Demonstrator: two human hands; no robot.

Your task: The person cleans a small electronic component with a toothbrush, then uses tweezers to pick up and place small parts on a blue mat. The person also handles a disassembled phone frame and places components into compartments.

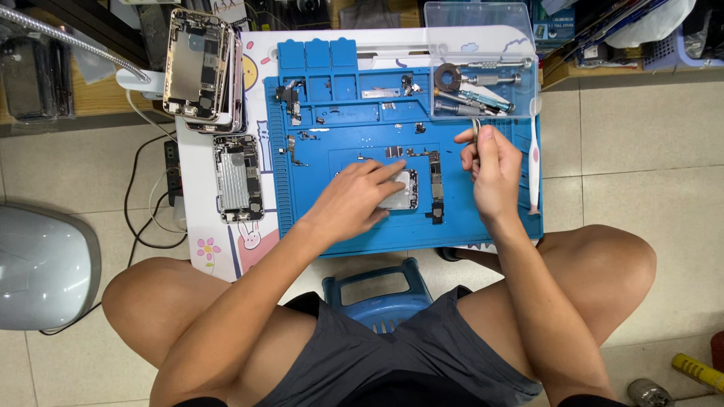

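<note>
A: Two hands over the blue work mat (324, 226), and both are yours. Your left hand (354, 200) lies flat and mostly spread near the mat's middle, fingers stretched out and pressing down on the silver phone frame (403, 192).

B: Is it gripping that frame?

A: No, your left hand only rests on top; nothing is closed around it. The frame lies on the mat's centre, with a long dark circuit board (435, 185) just to its right.

B: And your other hand?

A: Your right hand (490, 169) is raised over the mat's right part, fingers curled in and pinched on a thin pair of tweezers (476, 126). The tips point toward the mat's far edge.

B: What lies beyond it?

A: A clear plastic tray (483, 45) of screwdrivers overlaps the mat's far right corner. A white and pink brush (535, 162) lies along the mat's right edge. Left of the mat, an opened phone (237, 179) lies face up.
</note>
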